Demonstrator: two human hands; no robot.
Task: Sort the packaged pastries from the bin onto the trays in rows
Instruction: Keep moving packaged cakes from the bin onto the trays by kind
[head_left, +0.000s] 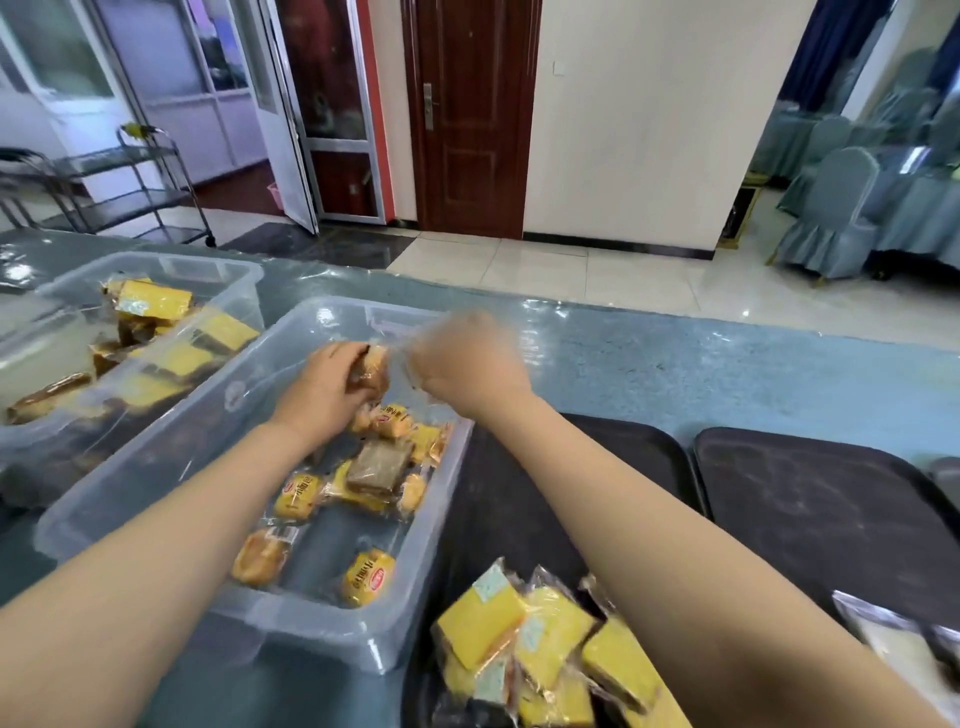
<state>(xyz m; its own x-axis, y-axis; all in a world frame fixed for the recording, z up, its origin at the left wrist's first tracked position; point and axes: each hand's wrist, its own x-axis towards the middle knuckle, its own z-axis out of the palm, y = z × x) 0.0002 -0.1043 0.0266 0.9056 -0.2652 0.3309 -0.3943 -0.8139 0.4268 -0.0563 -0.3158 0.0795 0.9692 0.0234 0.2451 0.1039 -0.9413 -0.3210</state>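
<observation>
1. I see the left hand (324, 387) with fingers curled round a clear-wrapped golden pastry (370, 370) above the translucent plastic bin (156, 467); the right hand (462, 364), blurred, pinches the wrapper's crinkled end.
2. Loose buns (366, 577) in the bin carry red-and-yellow labels, writing unreadable.
3. Square yellow cake packs (480, 621) lie on the dark tray (623, 447); a second bin (223, 275) sits left on the glossy blue worktop (727, 374).

Right hand (470, 364): motion-blurred; finger position not readable, and whether it grips the wrapper cannot be told. Wrapped bun (370, 370) in left hand (324, 387): half covered by fingers. Near tray (639, 447): cut off by bottom edge, crossed by right forearm. Silver packets (904, 631): cropped at right edge, label illegible.
</observation>
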